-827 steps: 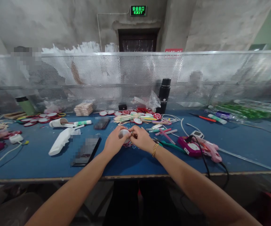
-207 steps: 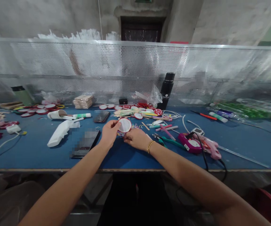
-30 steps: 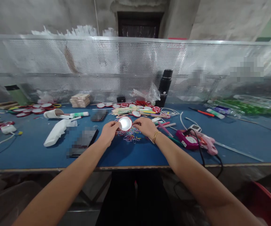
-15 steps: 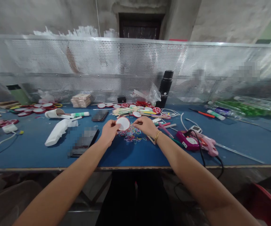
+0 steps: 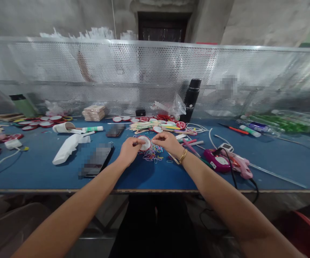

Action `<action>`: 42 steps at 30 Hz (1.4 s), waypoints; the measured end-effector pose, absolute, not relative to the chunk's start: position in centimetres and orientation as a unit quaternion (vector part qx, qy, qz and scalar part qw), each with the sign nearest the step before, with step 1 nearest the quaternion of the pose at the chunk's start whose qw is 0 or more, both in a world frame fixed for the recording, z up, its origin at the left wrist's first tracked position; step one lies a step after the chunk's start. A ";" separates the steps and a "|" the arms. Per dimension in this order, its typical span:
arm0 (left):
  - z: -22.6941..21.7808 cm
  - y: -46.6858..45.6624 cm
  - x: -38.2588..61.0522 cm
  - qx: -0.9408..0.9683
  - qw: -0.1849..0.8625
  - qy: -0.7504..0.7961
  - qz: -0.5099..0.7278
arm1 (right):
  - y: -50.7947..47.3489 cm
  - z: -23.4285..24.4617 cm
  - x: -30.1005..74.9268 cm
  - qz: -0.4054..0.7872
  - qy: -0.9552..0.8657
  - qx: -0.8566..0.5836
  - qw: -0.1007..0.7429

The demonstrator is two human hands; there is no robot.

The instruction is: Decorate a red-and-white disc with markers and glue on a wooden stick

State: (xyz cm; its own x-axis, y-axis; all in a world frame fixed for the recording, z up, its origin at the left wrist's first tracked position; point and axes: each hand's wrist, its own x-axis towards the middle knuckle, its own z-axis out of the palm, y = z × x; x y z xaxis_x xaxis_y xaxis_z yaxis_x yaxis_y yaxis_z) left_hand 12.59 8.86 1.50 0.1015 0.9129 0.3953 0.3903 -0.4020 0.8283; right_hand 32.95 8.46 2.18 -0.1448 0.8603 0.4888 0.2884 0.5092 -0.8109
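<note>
My left hand (image 5: 130, 150) grips a small round disc (image 5: 144, 143) with a white face and a red rim, perhaps a little drum, at its left edge. Close to the disc's right edge, my right hand (image 5: 168, 142) has thumb and forefinger pinched together; whatever is between them is too small to make out. A gold bracelet (image 5: 183, 156) circles the right wrist. Beneath both hands lies a loose heap of thin coloured loops (image 5: 153, 155), like small rubber bands. Behind them are pale wooden sticks (image 5: 141, 126) and more red-rimmed discs (image 5: 181, 125).
Two dark phones (image 5: 97, 161) (image 5: 116, 130) and a white tissue pack (image 5: 67, 148) lie left. A pink glue gun (image 5: 242, 166) and a purple box (image 5: 216, 160) with cables sit right. A black bottle (image 5: 192, 98) stands by the perforated metal screen (image 5: 112, 68).
The disc has tilted and shifted slightly right, nearer the right fingers. My right hand stays pinched beside it. The whole view has moved a little.
</note>
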 end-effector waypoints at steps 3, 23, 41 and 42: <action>1.6 8.8 12.7 0.698 0.294 0.457 0.466 | 8.4 2.2 32.9 0.217 -0.717 -0.419 0.514; 2.3 8.4 12.3 0.738 0.172 0.449 0.473 | 6.5 2.7 29.5 0.072 -0.794 -0.427 0.426; 2.0 8.5 12.0 0.738 0.180 0.438 0.482 | 5.1 2.9 28.7 0.317 -0.762 -0.286 0.487; 1.9 8.6 12.0 0.735 0.183 0.432 0.489 | 5.2 3.0 28.8 0.283 -0.760 -0.303 0.500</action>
State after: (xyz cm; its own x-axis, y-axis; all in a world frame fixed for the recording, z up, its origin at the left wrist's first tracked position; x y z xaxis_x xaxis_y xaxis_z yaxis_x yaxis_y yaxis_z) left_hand 12.03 8.57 1.90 0.1486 0.8136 0.5622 0.4561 -0.5608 0.6910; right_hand 28.78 5.21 2.99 -0.3166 0.7433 0.5893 0.1777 0.6567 -0.7329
